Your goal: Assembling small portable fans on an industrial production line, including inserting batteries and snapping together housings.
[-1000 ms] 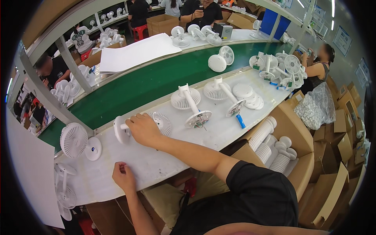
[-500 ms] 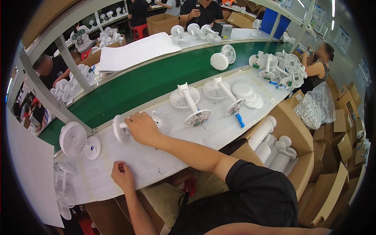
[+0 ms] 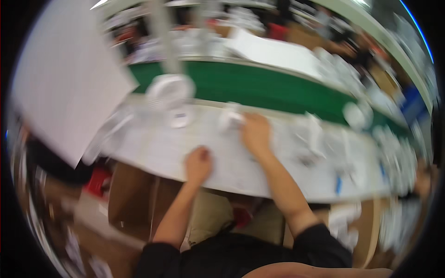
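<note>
The picture is smeared by motion. My right hand (image 3: 256,132) is closed round a white desk fan (image 3: 230,118) lying on the white tabletop (image 3: 227,162); the fan's round end shows left of my fingers, and the hand covers its neck. My left hand (image 3: 198,164) is near the table's front edge, its fingers curled in, with nothing visible in them. Farther left stands another white fan (image 3: 170,90), its round base beside the grille. To the right of my right hand is a fan with its base uncovered (image 3: 314,136), blurred.
A green conveyor belt (image 3: 259,88) runs behind the tabletop. A large white sheet (image 3: 69,78) hangs at the left. More white fans (image 3: 394,157) are piled at the right, and a blue part (image 3: 338,185) lies near the front edge. An open carton (image 3: 371,231) stands below right.
My view has swung left, so the table and both hands appear farther right. The right hand stays at the same fan, and the left remains curled by the front edge.
</note>
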